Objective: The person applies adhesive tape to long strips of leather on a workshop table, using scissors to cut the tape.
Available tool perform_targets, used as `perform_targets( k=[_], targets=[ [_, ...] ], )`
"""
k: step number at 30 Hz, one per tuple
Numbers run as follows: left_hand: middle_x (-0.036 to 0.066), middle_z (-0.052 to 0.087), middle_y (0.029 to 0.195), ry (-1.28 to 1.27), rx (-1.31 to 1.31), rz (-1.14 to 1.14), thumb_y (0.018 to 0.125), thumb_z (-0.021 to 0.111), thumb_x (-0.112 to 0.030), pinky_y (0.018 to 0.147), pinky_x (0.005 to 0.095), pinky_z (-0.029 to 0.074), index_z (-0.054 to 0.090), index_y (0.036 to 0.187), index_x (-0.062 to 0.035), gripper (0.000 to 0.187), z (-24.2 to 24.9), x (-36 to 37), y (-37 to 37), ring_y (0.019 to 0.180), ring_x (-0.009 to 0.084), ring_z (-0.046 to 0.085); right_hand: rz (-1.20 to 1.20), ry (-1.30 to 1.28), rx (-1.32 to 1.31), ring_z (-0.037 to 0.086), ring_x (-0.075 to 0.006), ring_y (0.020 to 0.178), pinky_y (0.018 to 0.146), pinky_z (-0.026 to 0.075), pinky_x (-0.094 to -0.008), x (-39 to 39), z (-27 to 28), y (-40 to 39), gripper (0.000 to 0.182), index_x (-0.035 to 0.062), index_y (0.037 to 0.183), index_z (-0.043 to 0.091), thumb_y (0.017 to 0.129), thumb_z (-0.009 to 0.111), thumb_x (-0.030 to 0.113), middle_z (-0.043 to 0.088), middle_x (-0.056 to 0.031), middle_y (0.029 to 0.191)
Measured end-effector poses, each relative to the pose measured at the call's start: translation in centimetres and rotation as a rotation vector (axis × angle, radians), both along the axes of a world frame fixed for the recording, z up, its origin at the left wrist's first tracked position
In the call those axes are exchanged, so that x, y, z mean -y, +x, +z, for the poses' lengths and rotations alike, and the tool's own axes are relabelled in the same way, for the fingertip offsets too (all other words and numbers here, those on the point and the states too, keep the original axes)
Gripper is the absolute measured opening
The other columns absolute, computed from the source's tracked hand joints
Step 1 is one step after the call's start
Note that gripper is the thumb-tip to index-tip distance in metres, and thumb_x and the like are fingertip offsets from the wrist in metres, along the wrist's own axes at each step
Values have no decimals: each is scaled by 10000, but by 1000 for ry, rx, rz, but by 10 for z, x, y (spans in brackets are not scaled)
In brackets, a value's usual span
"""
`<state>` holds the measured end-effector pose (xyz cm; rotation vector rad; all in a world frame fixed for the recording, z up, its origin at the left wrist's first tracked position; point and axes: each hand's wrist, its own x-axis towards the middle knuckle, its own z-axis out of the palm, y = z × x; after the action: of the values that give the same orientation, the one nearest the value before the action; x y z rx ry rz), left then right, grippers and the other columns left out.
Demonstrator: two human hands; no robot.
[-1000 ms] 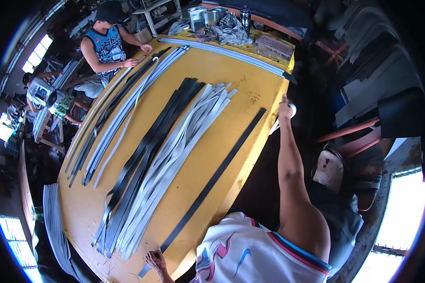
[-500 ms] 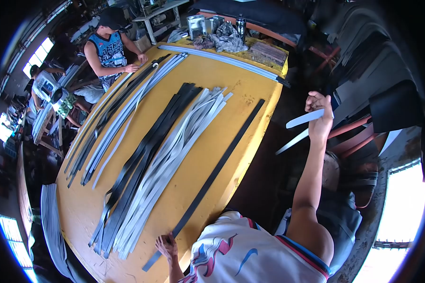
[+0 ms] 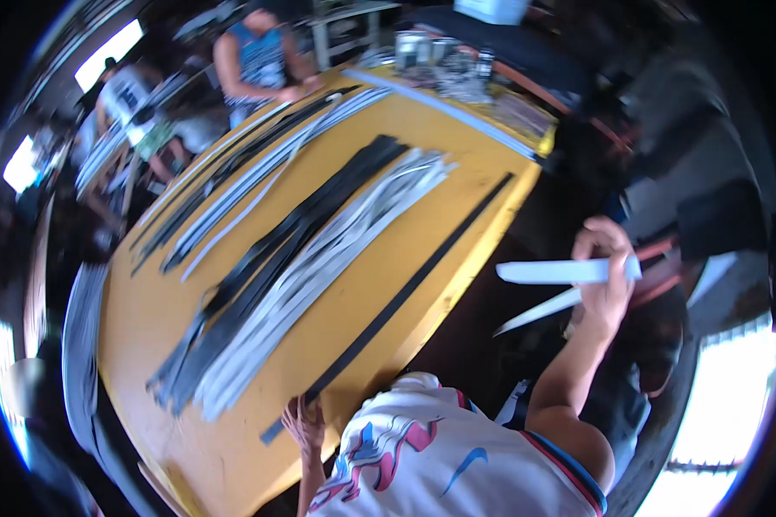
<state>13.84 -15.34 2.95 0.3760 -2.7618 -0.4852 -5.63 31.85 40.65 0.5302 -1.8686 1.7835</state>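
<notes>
My right hand (image 3: 606, 274) is raised off the table's right side, its fingers closed around a flat white strip (image 3: 539, 273). One end of that strip points left, and another pale tapered length (image 3: 539, 312) shows below it by the wrist. Low at the table's near edge, my left hand (image 3: 304, 422) rests with fingers spread over the lower end of a long black strip (image 3: 409, 289). The black strip runs diagonally up the yellow table (image 3: 353, 345). Left of it lie a bundle of pale grey strips (image 3: 319, 284) and a bundle of black strips (image 3: 289, 237).
More grey and black strips (image 3: 233, 189) lie along the far left side. Grey strips (image 3: 82, 345) hang at the table's left end. A person (image 3: 263, 65) stands at the far edge, hands on the table; another person (image 3: 134, 112) is farther left. Cans (image 3: 412, 49) stand at the back.
The view has swung, blurring the surroundings. My right hand has come lower and the white strip in it now lies nearly level. My left hand stays at the black strip's lower end.
</notes>
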Motion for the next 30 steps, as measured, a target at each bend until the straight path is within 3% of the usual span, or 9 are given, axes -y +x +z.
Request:
perform_targets(
  k=[2, 5, 8, 14, 18, 19, 23, 28, 30],
  targets=[
    [152, 593, 1273, 81, 50, -52, 901, 696, -242, 994, 517, 413, 611, 1313, -83, 450, 0, 23, 16, 1206, 377, 536, -92, 74, -68, 526, -111, 669, 565, 376, -234, 17, -8, 17, 665, -70, 1279, 559, 871, 761, 415, 600, -75, 822],
    [157, 533, 1377, 101, -66, -164, 878, 671, -186, 1049, 507, 390, 577, 1342, -77, 486, 19, 35, 29, 1287, 380, 489, -66, 52, -127, 497, -142, 794, 683, 391, -275, 17, -32, 26, 688, -34, 1353, 504, 888, 756, 406, 559, -56, 895],
    [149, 354, 1594, 69, 138, -92, 993, 540, -363, 1199, 504, 238, 407, 1521, -117, 598, 11, 36, 51, 1481, 347, 309, 88, -102, -22, 421, -162, 942, 816, 358, -319, 26, -27, 51, 556, 30, 1397, 493, 969, 674, 336, 462, -54, 1035],
    [139, 300, 1633, 98, 178, -86, 1014, 489, -426, 1220, 533, 191, 363, 1553, -129, 628, 6, 47, 72, 1512, 343, 259, 318, -401, -98, 433, -174, 957, 929, 373, -320, 42, -3, 88, 550, 106, 1437, 525, 925, 722, 149, 462, -50, 1019],
    [134, 289, 1638, 101, 168, -109, 1011, 502, -422, 1219, 540, 191, 340, 1561, -133, 642, 6, 52, 81, 1511, 353, 258, 547, -582, -253, 513, -170, 926, 885, 469, -298, 38, 30, 103, 519, 112, 1336, 649, 840, 797, 69, 525, -41, 954],
    [136, 291, 1636, 102, 159, -105, 1006, 512, -417, 1218, 545, 190, 333, 1564, -133, 651, 5, 51, 79, 1511, 352, 259, 379, -666, -391, 544, -172, 846, 843, 493, -291, 48, 42, 102, 474, 110, 1233, 701, 782, 840, 61, 579, -29, 912],
    [144, 289, 1634, 128, 148, -103, 996, 532, -405, 1218, 556, 181, 327, 1566, -131, 664, 4, 43, 69, 1517, 350, 247, 753, -865, -433, 525, -151, 787, 685, 449, -265, 44, 79, 99, 311, 13, 991, 626, 738, 774, -90, 550, -44, 883],
    [145, 279, 1639, 141, 150, -123, 987, 551, -385, 1222, 550, 172, 295, 1575, -119, 694, 5, 32, 58, 1526, 339, 228, 904, -940, 138, 489, -151, 833, 684, 434, -239, 110, 56, 71, 292, 16, 1063, 636, 815, 790, 24, 474, -60, 940],
    [143, 272, 1642, 208, 122, -113, 983, 563, -368, 1221, 545, 181, 293, 1571, -96, 702, 4, 34, 59, 1526, 338, 231, 597, -358, 32, 510, -169, 829, 705, 442, -263, 142, 6, 51, 323, 1, 1163, 627, 915, 740, 174, 504, -87, 973]
  ],
)
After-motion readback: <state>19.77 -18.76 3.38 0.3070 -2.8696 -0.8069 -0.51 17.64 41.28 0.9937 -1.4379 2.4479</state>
